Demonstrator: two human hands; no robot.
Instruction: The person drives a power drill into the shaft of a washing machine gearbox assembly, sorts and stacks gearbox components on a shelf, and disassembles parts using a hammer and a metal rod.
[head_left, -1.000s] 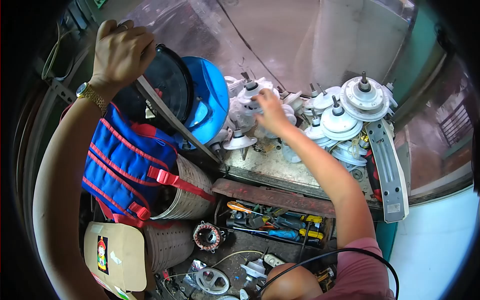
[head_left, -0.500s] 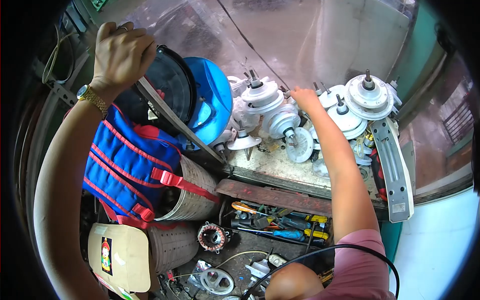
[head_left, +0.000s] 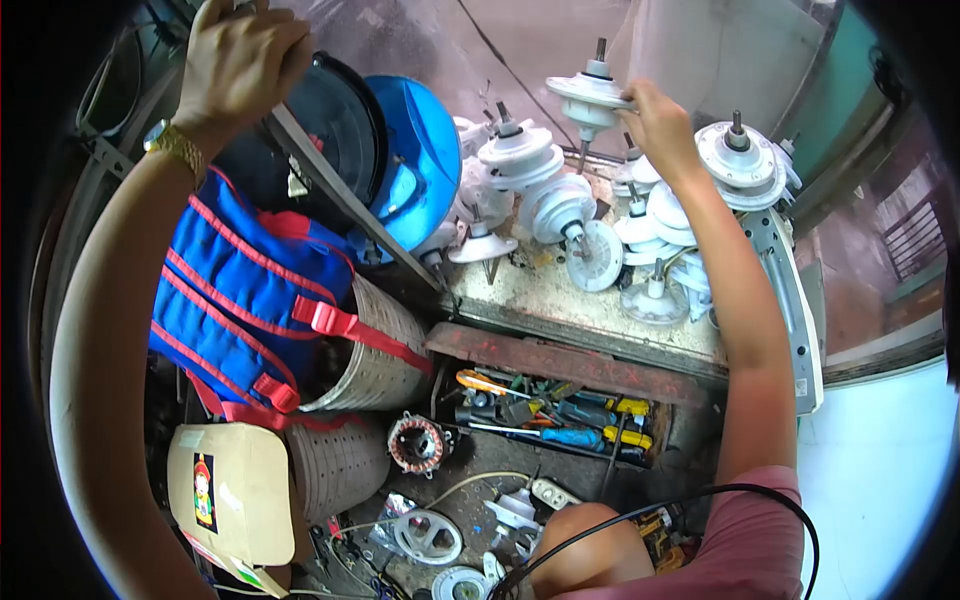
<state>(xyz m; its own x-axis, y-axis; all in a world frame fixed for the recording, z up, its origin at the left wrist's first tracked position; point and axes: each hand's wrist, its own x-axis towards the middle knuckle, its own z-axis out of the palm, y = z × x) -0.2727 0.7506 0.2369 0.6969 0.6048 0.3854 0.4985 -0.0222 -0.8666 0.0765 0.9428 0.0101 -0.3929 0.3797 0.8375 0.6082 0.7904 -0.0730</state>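
Note:
At the upper left, my left hand [head_left: 235, 65] has its fingers curled over something hidden behind it, close to the upper end of a slanting wooden bar [head_left: 330, 170]. My right hand [head_left: 655, 125] pinches the rim of a white washing machine gearbox [head_left: 592, 95], held upright above the shelf with its shafts pointing up and down. Below it, several similar gearboxes [head_left: 520, 155] stand and lean together on the worn shelf [head_left: 510, 290]. More white gearboxes [head_left: 740, 150] sit to the right, beyond my forearm.
A blue basin [head_left: 425, 150] and a black round tub [head_left: 335, 130] lean behind the bar. Below are a blue and red backpack [head_left: 245, 300], a perforated drum [head_left: 380, 320], a cardboard box [head_left: 230, 490], a screwdriver tray [head_left: 560, 425] and a copper-wound stator [head_left: 418, 445]. A black cable [head_left: 740, 487] crosses in front.
My right hand has risen with a gearbox, lifting it clear of the cluster on the shelf. My left hand keeps its grip at the upper left; the view has shifted slightly.

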